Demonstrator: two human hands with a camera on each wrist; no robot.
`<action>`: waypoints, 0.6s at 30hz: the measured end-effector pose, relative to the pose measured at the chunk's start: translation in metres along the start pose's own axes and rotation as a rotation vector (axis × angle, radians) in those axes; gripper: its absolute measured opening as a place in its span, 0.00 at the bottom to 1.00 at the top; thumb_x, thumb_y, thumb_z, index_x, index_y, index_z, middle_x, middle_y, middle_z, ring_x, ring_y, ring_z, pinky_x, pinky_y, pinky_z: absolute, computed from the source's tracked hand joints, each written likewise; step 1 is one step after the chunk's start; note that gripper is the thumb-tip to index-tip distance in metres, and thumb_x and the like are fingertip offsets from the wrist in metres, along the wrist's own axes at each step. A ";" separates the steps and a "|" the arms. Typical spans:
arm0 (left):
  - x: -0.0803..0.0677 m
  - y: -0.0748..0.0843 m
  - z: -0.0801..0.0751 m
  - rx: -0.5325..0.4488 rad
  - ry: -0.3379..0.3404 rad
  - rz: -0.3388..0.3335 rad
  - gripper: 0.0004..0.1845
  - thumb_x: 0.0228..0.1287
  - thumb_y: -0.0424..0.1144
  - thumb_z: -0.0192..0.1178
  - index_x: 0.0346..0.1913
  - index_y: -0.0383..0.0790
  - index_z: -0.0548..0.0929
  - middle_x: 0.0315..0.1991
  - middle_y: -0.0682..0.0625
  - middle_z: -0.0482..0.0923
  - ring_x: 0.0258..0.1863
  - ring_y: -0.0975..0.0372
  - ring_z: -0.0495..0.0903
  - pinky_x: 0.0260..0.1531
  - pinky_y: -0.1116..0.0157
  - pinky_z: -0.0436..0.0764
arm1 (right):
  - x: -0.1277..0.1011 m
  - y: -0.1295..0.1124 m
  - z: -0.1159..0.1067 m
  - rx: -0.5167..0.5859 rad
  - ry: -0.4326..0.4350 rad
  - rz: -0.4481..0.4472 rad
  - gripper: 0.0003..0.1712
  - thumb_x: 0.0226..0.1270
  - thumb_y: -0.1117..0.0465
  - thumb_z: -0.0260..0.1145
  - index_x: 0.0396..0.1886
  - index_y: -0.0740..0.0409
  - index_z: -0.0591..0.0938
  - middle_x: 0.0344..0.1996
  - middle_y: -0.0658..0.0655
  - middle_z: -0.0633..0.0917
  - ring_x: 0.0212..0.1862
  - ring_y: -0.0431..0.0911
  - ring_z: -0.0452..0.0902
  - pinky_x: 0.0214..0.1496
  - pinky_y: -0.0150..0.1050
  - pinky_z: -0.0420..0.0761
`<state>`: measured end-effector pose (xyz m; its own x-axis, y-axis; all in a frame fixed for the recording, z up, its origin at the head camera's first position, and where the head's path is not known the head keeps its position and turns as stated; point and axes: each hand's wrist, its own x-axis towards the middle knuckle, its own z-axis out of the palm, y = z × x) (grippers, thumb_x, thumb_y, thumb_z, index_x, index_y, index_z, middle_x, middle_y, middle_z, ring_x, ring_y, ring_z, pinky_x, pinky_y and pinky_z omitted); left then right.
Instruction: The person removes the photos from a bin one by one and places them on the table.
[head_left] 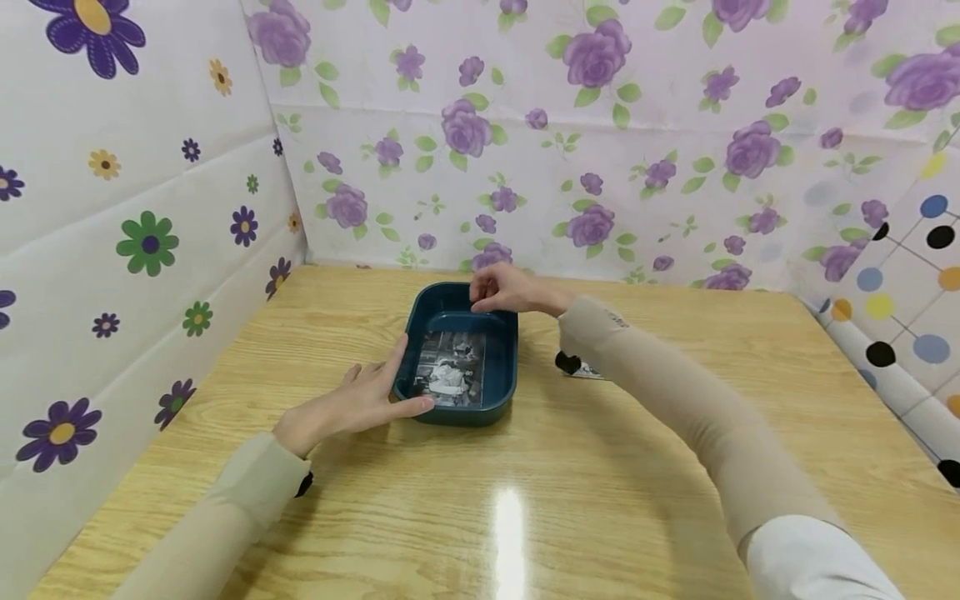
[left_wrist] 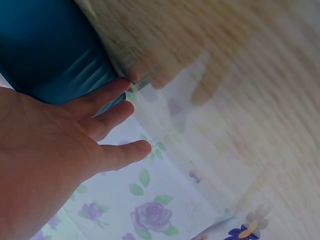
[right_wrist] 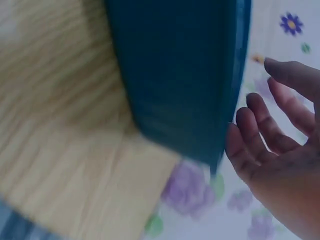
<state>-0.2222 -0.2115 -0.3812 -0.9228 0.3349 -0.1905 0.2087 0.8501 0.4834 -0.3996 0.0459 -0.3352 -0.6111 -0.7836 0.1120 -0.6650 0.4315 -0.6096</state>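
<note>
Teal plastic tray (head_left: 501,367) is sitting mid-surface (head_left: 600,467) between your hands, so keep your left hand (head_left: 352,406), fingers straight, bracing its near-left side while your right hand (head_left: 504,291), fingers loosely curled, is steadying the far rim evenly.
</note>
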 end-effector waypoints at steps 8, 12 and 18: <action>0.002 -0.001 0.003 -0.003 0.002 0.007 0.59 0.59 0.74 0.49 0.76 0.51 0.24 0.75 0.37 0.53 0.75 0.39 0.50 0.68 0.32 0.36 | 0.022 -0.006 0.036 -0.102 -0.241 0.057 0.07 0.59 0.61 0.73 0.30 0.57 0.82 0.26 0.50 0.82 0.28 0.39 0.74 0.34 0.29 0.74; 0.002 -0.001 0.004 -0.008 0.000 0.008 0.59 0.59 0.74 0.50 0.76 0.51 0.24 0.75 0.37 0.54 0.75 0.39 0.50 0.67 0.32 0.36 | 0.025 -0.007 0.044 -0.144 -0.300 0.093 0.10 0.56 0.57 0.75 0.30 0.56 0.81 0.24 0.49 0.79 0.27 0.39 0.71 0.33 0.30 0.72; 0.001 -0.003 0.002 -0.013 -0.001 0.016 0.58 0.60 0.73 0.49 0.76 0.52 0.23 0.75 0.36 0.53 0.75 0.39 0.49 0.68 0.33 0.35 | 0.030 -0.011 0.050 -0.186 -0.323 0.147 0.18 0.53 0.51 0.77 0.33 0.58 0.82 0.23 0.48 0.78 0.26 0.40 0.69 0.34 0.31 0.72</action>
<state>-0.2231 -0.2125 -0.3845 -0.9192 0.3484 -0.1836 0.2187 0.8394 0.4975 -0.3894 -0.0045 -0.3645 -0.5588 -0.7948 -0.2368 -0.6648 0.6000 -0.4451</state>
